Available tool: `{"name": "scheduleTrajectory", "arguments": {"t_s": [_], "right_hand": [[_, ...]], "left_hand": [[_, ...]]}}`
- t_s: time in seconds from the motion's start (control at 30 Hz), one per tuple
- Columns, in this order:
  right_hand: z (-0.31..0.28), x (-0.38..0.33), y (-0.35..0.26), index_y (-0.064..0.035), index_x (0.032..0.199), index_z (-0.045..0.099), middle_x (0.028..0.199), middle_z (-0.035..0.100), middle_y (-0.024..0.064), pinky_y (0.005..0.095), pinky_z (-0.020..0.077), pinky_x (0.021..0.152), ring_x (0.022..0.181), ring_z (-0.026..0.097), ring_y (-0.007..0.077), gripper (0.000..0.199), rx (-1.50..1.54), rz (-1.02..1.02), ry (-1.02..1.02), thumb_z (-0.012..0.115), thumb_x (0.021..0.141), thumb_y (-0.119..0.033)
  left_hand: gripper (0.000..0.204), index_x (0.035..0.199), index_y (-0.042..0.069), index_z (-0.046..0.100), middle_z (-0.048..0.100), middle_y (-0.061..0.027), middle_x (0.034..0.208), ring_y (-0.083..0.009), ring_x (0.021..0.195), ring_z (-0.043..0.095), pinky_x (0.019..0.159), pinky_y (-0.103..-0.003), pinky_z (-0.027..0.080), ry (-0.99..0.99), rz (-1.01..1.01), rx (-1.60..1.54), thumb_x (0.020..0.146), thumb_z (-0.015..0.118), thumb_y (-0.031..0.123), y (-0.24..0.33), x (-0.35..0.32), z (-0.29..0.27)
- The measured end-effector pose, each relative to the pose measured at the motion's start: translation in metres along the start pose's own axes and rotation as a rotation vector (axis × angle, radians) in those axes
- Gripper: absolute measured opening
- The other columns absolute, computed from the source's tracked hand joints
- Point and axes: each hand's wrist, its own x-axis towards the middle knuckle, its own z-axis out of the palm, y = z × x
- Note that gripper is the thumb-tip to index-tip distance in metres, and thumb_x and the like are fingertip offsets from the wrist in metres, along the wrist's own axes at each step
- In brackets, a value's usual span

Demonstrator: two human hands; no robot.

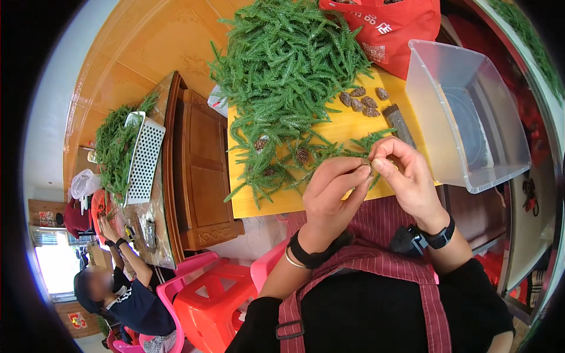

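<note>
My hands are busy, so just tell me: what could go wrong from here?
The left hand and right hand seem to pinch a small piece, barely visible, at the fingertips; it might slip.
The cones beyond the right hand lie loose on the yellow table; a knock could scatter them.
The green pile looks tangled, so pulling one sprig may drag others.

The small piece (366, 162) that my left hand (334, 188) and right hand (407, 176) pinch is too tiny to identify. The top edge crops the heaped artificial pine sprigs (288, 65) and red tote bag (406, 32). A co-worker (141, 309) has a blurred face (97, 285).
</note>
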Motion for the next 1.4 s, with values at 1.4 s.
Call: {"name": "scheduleTrajectory", "arguments": {"t_s": [1.4], "right_hand": [[-0.019, -0.021, 0.040, -0.0082, 0.091, 0.050, 0.100, 0.056, 0.0088, 0.0260, 0.0461, 0.077, 0.092, 0.056, 0.0170, 0.012, 0.628, 0.181, 0.042, 0.056, 0.086, -0.018]], "left_hand": [[0.030, 0.093, 0.000, 0.052, 0.048, -0.0083, 0.098, -0.0143, 0.084, 0.052, 0.075, -0.025, 0.046, 0.072, -0.388, -0.237, 0.067, 0.066, -0.007, -0.006, -0.032, 0.009]]}}
